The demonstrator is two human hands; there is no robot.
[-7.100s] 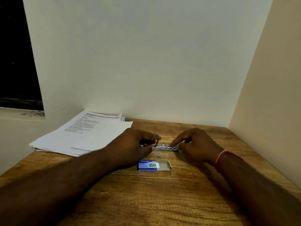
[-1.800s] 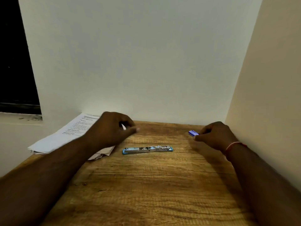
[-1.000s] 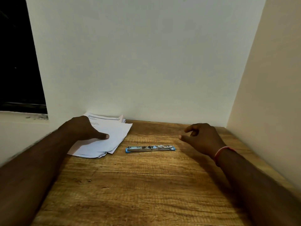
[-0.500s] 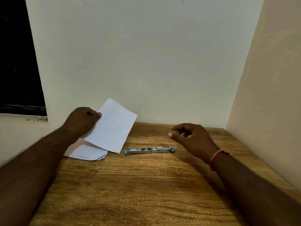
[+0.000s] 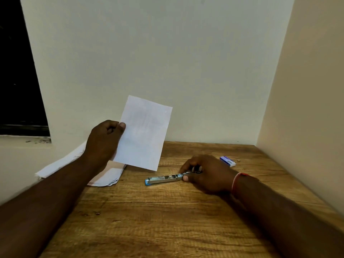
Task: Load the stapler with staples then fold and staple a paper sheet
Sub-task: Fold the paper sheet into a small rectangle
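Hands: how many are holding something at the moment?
2. The left hand holds a paper sheet up above the table; the right hand grips one end of the stapler lying on the table.

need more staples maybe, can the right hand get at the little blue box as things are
Probably yes, once freed: the right hand grips the stapler, and the staple box lies just beyond it with nothing between.

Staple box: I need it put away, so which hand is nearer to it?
Right. The right hand grips the stapler on the table, just short of the staple box. The left hand holds a paper sheet up, far on the other side.
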